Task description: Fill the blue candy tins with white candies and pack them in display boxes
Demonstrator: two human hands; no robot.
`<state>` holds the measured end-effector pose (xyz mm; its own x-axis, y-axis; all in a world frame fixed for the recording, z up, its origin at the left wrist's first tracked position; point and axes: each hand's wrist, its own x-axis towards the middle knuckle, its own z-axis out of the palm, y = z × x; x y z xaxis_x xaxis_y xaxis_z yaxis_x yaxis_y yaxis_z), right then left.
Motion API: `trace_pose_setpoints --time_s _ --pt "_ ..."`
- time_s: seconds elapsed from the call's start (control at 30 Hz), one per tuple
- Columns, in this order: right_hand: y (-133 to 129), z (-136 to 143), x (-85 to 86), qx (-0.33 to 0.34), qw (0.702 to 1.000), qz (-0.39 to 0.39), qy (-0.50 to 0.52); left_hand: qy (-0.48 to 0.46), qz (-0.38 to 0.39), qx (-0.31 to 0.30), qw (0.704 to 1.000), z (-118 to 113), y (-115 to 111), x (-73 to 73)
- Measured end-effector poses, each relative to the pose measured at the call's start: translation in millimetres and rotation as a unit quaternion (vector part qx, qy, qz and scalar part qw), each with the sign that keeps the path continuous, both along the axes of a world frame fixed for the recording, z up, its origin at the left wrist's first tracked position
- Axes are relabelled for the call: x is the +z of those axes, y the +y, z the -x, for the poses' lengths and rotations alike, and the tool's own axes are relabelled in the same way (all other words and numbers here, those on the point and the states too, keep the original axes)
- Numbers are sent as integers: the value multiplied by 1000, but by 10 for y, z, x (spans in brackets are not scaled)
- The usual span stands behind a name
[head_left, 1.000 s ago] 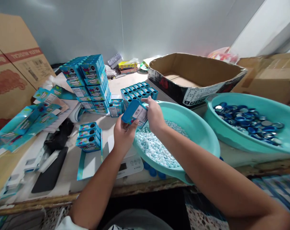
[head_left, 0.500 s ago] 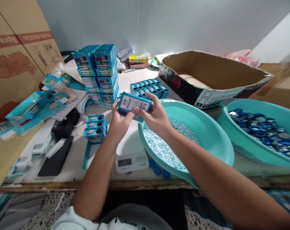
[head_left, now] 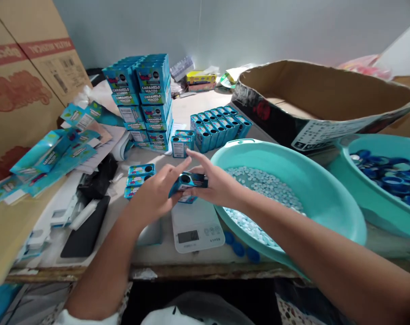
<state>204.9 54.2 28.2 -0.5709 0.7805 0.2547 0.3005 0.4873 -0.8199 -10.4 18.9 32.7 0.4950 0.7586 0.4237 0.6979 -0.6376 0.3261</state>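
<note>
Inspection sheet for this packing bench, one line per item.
Surface: pale tabletop, front edge worn and chipped.
Job's things: blue candy box with round hole, held above kitchen scale; turquoise basin of pale blue and white candies; box stack and hole-up box rows behind.
Clutter: flattened packaging, black bag and dark flat slab at left; loose blue pieces beside the basin.
Hands: right hand grips the box; left hand at its other end, grip partly hidden.
Cables: nothing seen.
Surroundings: grey wall behind, large printed carton at left, speckled floor below.
</note>
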Motion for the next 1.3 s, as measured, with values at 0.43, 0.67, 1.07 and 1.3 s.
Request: trace_pose_setpoints --time_s 0.43,0.67,1.07,1.3 --pt "-6 -23 -42 -17 989 -124 -78 128 139 85 978 -132 -70 25" --pt "-71 -27 -101 -39 988 -146 -37 131 87 52 986 -110 -75 -19" --pt "-81 4 66 29 994 -101 -36 127 32 81 988 -56 -14 -73" --pt "66 -118 2 -116 992 -36 40 60 -71 75 993 99 3 6"
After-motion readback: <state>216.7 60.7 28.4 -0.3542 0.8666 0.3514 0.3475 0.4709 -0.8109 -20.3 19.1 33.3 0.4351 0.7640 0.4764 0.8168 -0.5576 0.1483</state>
